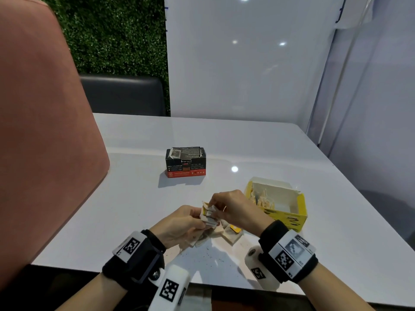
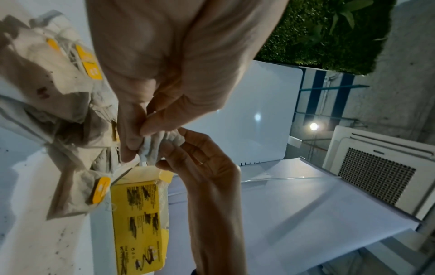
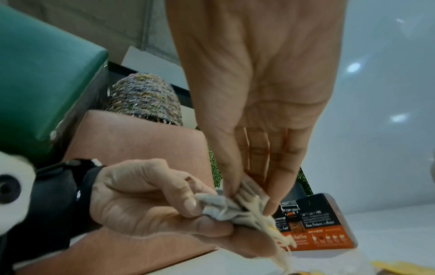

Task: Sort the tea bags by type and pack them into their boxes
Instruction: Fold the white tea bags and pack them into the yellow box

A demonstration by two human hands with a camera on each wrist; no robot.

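Observation:
A small bundle of pale tea bags [image 1: 208, 215] is held just above the table by both hands. My left hand [image 1: 201, 221] grips its lower part, thumb on top; in the left wrist view the left hand [image 2: 139, 143] pinches the bundle [image 2: 162, 145]. My right hand [image 1: 213, 204] pinches the upper edge; in the right wrist view the right hand [image 3: 248, 201] has its thumb and fingers on the tea bags [image 3: 226, 208]. An open yellow box [image 1: 285, 217] holding several tea bags stands right of the hands. An open black and orange box [image 1: 186, 167] stands farther back.
Loose tea bags with yellow tags [image 1: 229, 233] lie on the white table [image 1: 247, 142] under the hands, amid scattered tea crumbs [image 1: 213, 259]. A pink chair back [image 1: 45, 131] rises at the left. White panels wall the table's far and right sides.

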